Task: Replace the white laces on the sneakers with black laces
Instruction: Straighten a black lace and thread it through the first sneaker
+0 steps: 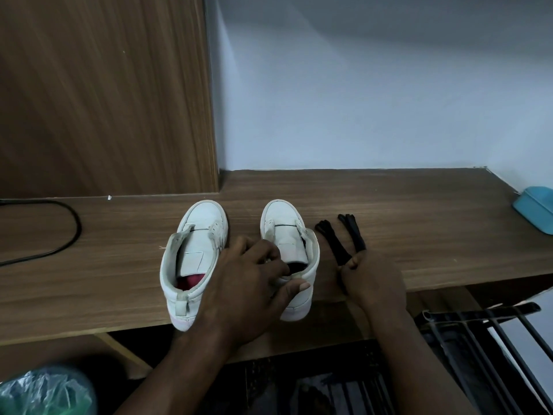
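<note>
Near edge: a plastic bag (45,390) is sitting low at left and a black rack (493,339) low at right, both below the table (419,235).
Left hand (248,283): is gripping the heel collar of the sneaker by the laces (288,235), fingers curling inside, thumb pressing outside.
Right hand (372,283): is pinching the near ends of the black laces (332,241), two folded bundles lying just beside that shoe.
Second sneaker (194,250): is standing just left of the held one, toes pointing away. No white lace is showing across either tongue.
Handling: the laces are looking limp and light, and are likely to be slipping out of their folds, so taking one by a stiff tip seems best. The shoe is looking light with a soft collar, so a heel grip is probably serving well.
Farther: a black cable (71,232) is looping at left, and a blue tub (535,209) is sitting at the right edge.
</note>
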Demonstrator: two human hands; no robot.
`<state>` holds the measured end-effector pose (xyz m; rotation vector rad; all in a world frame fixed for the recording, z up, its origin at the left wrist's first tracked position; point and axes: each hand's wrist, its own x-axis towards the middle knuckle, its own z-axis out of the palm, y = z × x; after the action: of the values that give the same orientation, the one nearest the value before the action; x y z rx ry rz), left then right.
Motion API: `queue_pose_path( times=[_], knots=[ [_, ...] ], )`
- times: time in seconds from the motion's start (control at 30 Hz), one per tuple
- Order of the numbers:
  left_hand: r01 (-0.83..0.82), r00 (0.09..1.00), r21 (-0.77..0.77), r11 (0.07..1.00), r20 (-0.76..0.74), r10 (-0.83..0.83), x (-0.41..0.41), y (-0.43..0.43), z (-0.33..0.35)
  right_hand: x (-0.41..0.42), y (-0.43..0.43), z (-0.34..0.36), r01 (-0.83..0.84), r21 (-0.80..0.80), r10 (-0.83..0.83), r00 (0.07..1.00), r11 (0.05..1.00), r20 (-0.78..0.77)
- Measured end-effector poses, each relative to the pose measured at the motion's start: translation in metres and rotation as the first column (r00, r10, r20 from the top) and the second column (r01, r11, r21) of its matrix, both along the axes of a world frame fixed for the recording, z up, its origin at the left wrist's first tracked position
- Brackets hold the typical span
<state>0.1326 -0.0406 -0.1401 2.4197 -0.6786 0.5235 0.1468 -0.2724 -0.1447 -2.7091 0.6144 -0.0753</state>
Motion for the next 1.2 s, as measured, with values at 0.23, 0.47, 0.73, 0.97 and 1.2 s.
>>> queue_pose_path(
  times=[0.23, 0.47, 0.73, 0.97, 1.2],
  knots=[
    [-0.009, 1.000, 0.038, 0.999, -0.027, 0.010, -0.002, 0.007, -0.001, 0.000, 0.011, 0.000, -0.009, -0.030, 0.009, 1.000, 1.000, 0.012],
    [-0.039, 0.999, -0.003, 0.999, -0.019, 0.039, 0.002, 0.002, 0.000, 0.010, 0.018, 0.000, -0.162, 0.376, -0.006, 0.913, 0.912, 0.408],
    [0.021, 0.997, -0.107, 0.994, -0.076, -0.030, 0.008, 0.019, 0.004, 0.032, 0.042, 0.006, -0.324, 0.892, -0.165, 0.907, 0.316, 0.388],
    [0.095, 0.969, -0.372, 0.923, -0.179, -0.172, 0.014, 0.021, 0.015, 0.044, 0.059, -0.008, -0.304, 0.732, -0.124, 0.876, 0.609, 0.467],
    [-0.097, 0.867, -0.727, 0.679, -0.397, -0.301, 0.028, 0.009, 0.015, 0.060, 0.055, -0.005, -0.361, 0.409, 0.099, 0.838, 0.838, 0.536]
  ],
)
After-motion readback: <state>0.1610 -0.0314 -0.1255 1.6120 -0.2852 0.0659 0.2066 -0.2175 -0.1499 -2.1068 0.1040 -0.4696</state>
